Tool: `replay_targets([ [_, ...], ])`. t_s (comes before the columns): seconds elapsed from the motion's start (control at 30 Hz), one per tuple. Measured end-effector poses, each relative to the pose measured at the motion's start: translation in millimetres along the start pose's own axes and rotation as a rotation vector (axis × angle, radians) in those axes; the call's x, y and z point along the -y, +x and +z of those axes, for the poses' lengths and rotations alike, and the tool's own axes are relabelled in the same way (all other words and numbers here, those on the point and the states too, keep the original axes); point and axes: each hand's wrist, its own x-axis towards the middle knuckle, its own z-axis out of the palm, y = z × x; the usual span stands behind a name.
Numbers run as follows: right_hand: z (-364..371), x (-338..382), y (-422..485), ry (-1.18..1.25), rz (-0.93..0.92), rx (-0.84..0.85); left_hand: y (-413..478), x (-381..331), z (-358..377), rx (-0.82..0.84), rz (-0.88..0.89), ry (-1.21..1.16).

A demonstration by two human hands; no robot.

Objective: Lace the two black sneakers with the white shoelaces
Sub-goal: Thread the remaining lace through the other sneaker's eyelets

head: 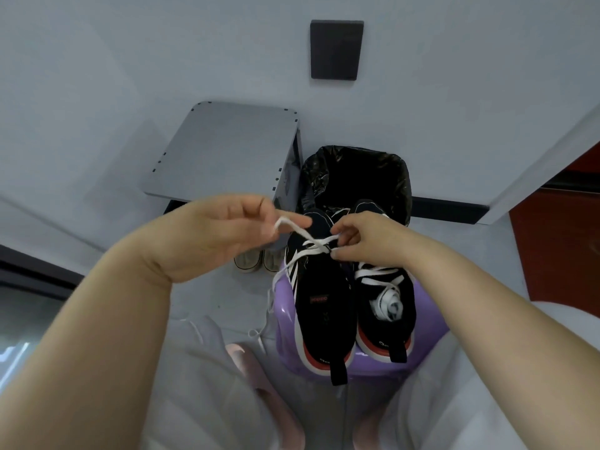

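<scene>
Head view. Risk, as I judge it: the shoelace (302, 233) is held only by light pinches. A hard pull from either side could slip it free or drag an end back out of its eyelet. The left sneaker (324, 297) and right sneaker (386, 287) lie side by side, toes away from me, on a rounded purple stool (282, 319) between my knees. A sideways tug could slide the left one off it. A loose strand hangs down the stool's left side and may snag.

My left hand (220, 232) is raised to the left of the sneaker, its fingers (259, 212) curled and pinching a bent end of the shoelace. My right hand (367, 241) hovers over the left sneaker's toe end, thumb and forefinger nipping the shoelace where its strands cross. The right sneaker has crossed rows, with a second shoelace (389, 306) bundled inside.
</scene>
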Motion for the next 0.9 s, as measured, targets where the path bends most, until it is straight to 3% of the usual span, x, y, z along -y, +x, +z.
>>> replay_targets([
  [0.1,0,3,3,-0.103,-0.021,-0.092,18,10,10,-0.128,0.026,-0.291],
  [0.17,4,6,3,-0.323,-0.054,-0.154,32,17,18,-0.262,-0.047,-0.333],
  [0.2,6,7,3,-0.432,-0.089,-0.196,37,22,21,-0.337,-0.117,-0.26],
  [0.27,7,9,3,-0.516,-0.172,-0.307,46,36,22,-0.459,-0.309,0.15],
  [0.33,5,13,1,-0.473,-0.219,-0.394,49,48,26,-0.458,-0.413,0.614],
  [0.4,6,17,-2,-0.426,-0.222,-0.411,50,52,32,-0.413,-0.407,0.827],
  [0.53,8,15,-2,-0.324,-0.191,-0.377,51,56,38,-0.369,-0.34,1.049],
  [0.63,3,13,-1,-0.211,-0.146,-0.361,52,58,37,-0.384,-0.275,1.074],
  [0.77,-8,8,-2,-0.537,-0.108,-0.411,54,63,36,-0.432,-0.197,1.052],
  [0.83,-16,6,-5,-0.535,-0.084,-0.451,55,64,36,-0.439,-0.188,1.049],
  [0.9,-21,5,-8,-0.367,-0.078,-0.552,55,65,37,-0.439,-0.179,1.056],
])
